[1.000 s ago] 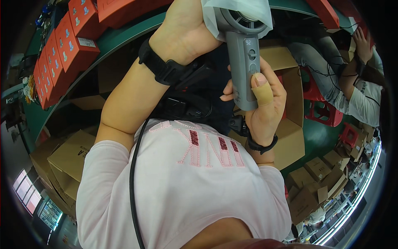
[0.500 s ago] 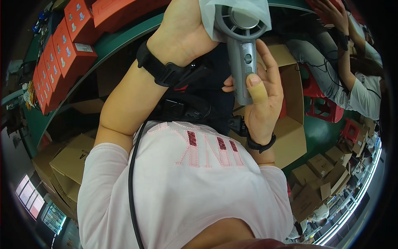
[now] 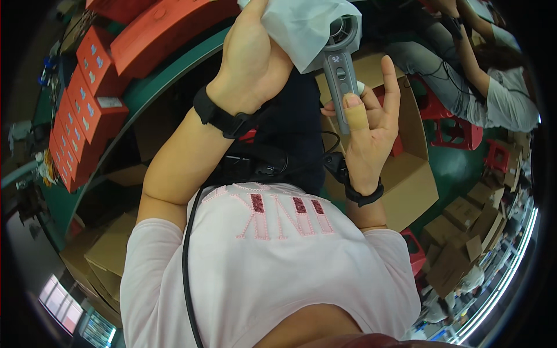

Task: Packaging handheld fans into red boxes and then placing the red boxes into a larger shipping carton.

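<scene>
My left hand (image 3: 255,64) grips a white cloth (image 3: 307,26) and presses it over the round head of a grey handheld device (image 3: 341,72), which looks like a small fan or dryer. My right hand (image 3: 371,127) holds the device's handle from below. Its bandaged thumb lies on the handle and its fingers are spread loosely behind. Both wrists wear black bands. The cloth hides most of the device's head.
Red boxes (image 3: 87,98) stand in rows on a green table edge (image 3: 168,81) at the left, with red cases (image 3: 168,29) above. An open cardboard box (image 3: 406,174) lies below my hands. Another person (image 3: 493,87) sits upper right near red stools (image 3: 458,127).
Both hands and the device have risen toward the top of the view. The cloth now covers more of the device's head, and my right fingers have loosened around the handle.
</scene>
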{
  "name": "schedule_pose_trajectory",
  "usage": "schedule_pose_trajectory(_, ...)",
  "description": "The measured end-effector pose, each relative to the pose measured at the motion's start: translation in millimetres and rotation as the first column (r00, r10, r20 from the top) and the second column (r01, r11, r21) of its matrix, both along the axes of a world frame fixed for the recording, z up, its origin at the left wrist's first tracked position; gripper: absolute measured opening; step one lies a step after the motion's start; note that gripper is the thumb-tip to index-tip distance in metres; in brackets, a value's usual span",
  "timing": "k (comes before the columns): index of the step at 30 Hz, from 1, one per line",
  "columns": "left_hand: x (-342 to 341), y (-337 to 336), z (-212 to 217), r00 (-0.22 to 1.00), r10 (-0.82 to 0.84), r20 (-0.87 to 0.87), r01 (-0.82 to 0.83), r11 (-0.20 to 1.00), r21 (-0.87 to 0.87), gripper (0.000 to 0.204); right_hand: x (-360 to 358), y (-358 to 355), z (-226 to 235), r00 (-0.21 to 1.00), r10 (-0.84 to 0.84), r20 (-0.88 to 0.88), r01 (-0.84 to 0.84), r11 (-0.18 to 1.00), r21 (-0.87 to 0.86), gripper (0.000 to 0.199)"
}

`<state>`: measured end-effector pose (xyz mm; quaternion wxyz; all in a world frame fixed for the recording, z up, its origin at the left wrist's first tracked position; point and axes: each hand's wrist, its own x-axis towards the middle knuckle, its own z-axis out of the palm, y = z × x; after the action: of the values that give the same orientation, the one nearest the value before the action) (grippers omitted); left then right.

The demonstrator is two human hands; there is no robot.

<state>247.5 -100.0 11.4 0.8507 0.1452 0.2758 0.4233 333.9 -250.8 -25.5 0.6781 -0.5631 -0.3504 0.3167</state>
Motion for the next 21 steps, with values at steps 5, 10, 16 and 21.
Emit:
schedule_pose_trajectory(5,7.8,5.3,-35.6,0.976,-0.214,-0.032,0.217,0.965,0.147,0.046,15.1,-9.1,-0.9,0.995,-0.056,-0.087,0.058,0.998,0.014,0.073)
schedule_pose_trajectory(10,20.9,-3.8,-29.8,0.946,-0.314,-0.083,0.323,0.937,0.129,0.048,21.2,-22.2,4.9,0.969,-0.039,-0.246,0.050,0.998,0.043,0.070)
schedule_pose_trajectory(16,26.2,-4.8,-28.5,0.910,-0.409,-0.071,0.415,0.895,0.162,0.049,26.0,-30.4,12.9,0.972,-0.076,-0.223,0.084,0.996,0.027,0.067)
schedule_pose_trajectory(21,29.6,-9.4,-21.8,0.939,-0.335,-0.078,0.344,0.922,0.179,0.048,29.8,-35.0,10.6,0.981,-0.099,-0.166,0.102,0.995,0.013,0.067)
